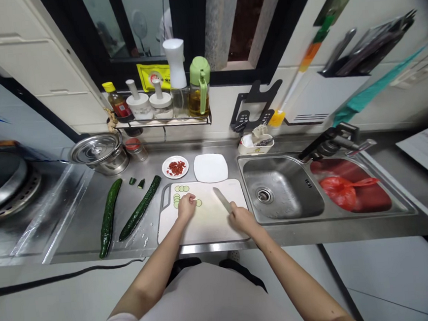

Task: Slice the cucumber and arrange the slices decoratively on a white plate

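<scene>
My right hand (243,218) grips a kitchen knife (221,198) by its handle, with the blade slanting up and left over the white cutting board (208,230). On the board's left half is my left hand (186,207), its fingers curled together; whether anything is between them is hidden. Thin cucumber slices (181,188) lie in a short row above that hand, and more overlap in a column (176,200) just left of it. A single cucumber slice (198,202) rests flat to the right of its fingertips.
Two cucumbers (110,218) and two cut ends (141,184) lie left of the board. Behind it stand a plate of chopped red pieces (176,168) and a white square plate (210,167). A double sink (283,189) with a red bag (338,193) adjoins the right.
</scene>
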Demonstrator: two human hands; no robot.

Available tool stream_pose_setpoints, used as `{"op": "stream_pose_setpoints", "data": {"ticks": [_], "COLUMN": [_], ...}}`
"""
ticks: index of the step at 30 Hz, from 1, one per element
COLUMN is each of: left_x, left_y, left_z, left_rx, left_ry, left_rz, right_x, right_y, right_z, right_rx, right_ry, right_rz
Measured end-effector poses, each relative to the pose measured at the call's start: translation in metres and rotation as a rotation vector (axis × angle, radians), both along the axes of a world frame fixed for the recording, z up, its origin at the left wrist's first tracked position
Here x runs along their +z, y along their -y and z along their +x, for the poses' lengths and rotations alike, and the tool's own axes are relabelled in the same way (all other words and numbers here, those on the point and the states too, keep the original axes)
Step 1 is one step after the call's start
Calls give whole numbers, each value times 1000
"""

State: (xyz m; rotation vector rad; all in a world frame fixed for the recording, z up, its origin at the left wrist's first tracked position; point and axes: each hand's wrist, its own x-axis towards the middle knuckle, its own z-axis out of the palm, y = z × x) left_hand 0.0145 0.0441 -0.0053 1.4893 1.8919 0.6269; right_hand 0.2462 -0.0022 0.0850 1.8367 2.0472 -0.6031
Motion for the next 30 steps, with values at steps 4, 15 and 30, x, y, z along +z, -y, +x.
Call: {"op": "stream_pose_setpoints", "data": {"ticks": [4,15,30], "left_x": [-4,-5,-4], "left_y": [-1,-3,-6], "left_z": [-3,-5,-6], "left_rx": [28,28,9], "left_ry": [51,33,-2], "left_rz": [3,-14,-50], "right_x": [7,7,3], "right_y": [13,20,21], "right_z": [-13,-32,-36], "right_rx": [137,219,207], "right_ry": [-39,-47,-44], "right_rz": [-38,-54,-72]}}
